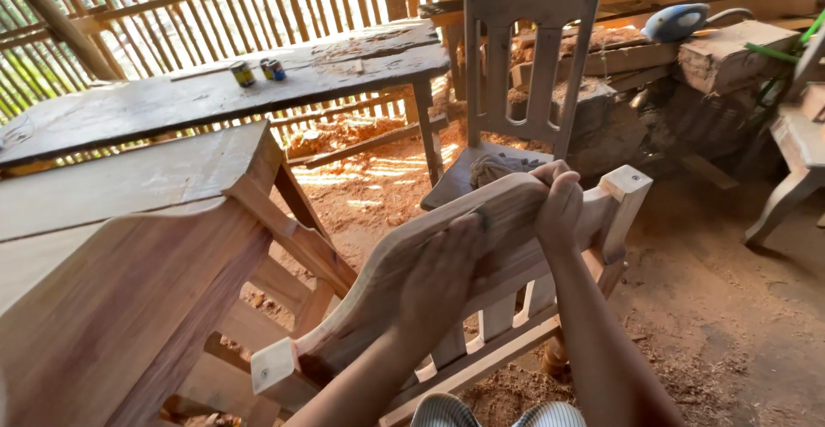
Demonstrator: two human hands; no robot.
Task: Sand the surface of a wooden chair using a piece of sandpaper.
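Observation:
A bare wooden chair back point(378, 285) with a curved top rail lies tilted in front of me. My left hand point(443, 277) presses flat on the face of the curved rail, fingers together. My right hand point(559, 208) curls over the rail's upper edge near its right post; whether it grips sandpaper underneath is hidden. A grey cloth wad point(490, 167) lies on the seat of a second upright chair point(524, 66) just beyond the rail.
An unfinished wooden piece point(129, 264) stands at my left. A dark workbench point(215, 92) with two small cans point(258, 71) is behind it. Timber blocks and a blue power tool point(679, 21) lie at the back right. Sawdust covers the floor point(730, 307).

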